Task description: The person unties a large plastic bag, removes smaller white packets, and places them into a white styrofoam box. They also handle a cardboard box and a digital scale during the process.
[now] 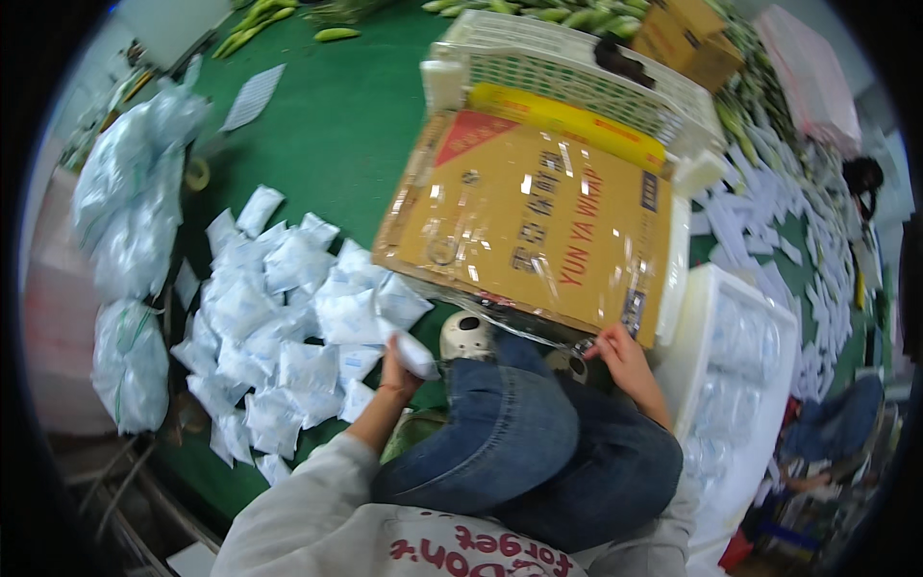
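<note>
My left hand [401,371] grips a white ice pack [415,355] beside a large heap of similar white packs [288,317] on the green floor. With the fingers of my right hand [621,358] I pinch the edge of clear plastic film [533,332] at the near side of a flattened cardboard sheet [533,223]. The film lies shiny over the cardboard, which bears printing. Behind the cardboard, a yellow roll or tube [570,124] lies along a white plastic crate [562,76]. What supports the cardboard underneath is mostly hidden.
A white foam box [721,404] with clear filled bags stands close on my right. Bulky plastic bags [133,195] are at the left, near a roll of tape [197,174]. Green corn ears [548,13] and a carton [685,43] lie beyond the crate. Another person [836,425] is at the far right.
</note>
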{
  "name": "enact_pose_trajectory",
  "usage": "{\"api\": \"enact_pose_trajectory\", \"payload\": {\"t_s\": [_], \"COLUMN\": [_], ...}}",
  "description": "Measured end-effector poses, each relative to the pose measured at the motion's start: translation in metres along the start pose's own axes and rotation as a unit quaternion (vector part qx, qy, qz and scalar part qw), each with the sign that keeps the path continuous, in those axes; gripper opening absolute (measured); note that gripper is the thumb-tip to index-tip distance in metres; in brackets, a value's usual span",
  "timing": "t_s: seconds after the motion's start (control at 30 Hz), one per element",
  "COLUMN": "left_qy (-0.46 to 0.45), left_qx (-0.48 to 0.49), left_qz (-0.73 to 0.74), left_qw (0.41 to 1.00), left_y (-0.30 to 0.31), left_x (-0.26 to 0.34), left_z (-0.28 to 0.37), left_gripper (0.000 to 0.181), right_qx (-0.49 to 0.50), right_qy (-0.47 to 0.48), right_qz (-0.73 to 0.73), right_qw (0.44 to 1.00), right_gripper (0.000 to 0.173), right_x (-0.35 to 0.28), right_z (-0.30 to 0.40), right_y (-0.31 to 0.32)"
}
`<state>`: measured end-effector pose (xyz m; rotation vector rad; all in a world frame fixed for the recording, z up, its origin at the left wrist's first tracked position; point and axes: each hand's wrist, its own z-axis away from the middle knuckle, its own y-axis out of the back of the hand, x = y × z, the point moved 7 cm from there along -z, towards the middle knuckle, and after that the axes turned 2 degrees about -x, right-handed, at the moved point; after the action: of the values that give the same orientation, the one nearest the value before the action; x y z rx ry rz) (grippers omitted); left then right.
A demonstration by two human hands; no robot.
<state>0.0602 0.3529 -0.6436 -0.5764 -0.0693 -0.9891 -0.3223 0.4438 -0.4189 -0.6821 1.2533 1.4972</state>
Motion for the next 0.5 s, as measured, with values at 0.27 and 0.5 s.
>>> {"api": "enact_pose_trajectory", "payload": {"t_s": [0.27,0.5], "left_qy": [-0.361,-0.52], "left_qx": [-0.355,-0.342], "left_qz": [-0.584,-0.781], "left_qw": [0.634,0.043], "left_y": [-0.247,-0.484], "left_x": [0.153,0.055], "left_z": [0.221,0.132], "left_gripper": [0.115,0.1], "right_qx": [0.004,0.034], "right_qy": [-0.019,-0.069], "right_qz": [-0.022,0.014], "right_qw": [1.0,0.997], "right_gripper": [0.006,0.01], "right_x": [0.002,-0.011], "right_z": [0.014,0.022], "right_y": [0.011,-0.002]}}
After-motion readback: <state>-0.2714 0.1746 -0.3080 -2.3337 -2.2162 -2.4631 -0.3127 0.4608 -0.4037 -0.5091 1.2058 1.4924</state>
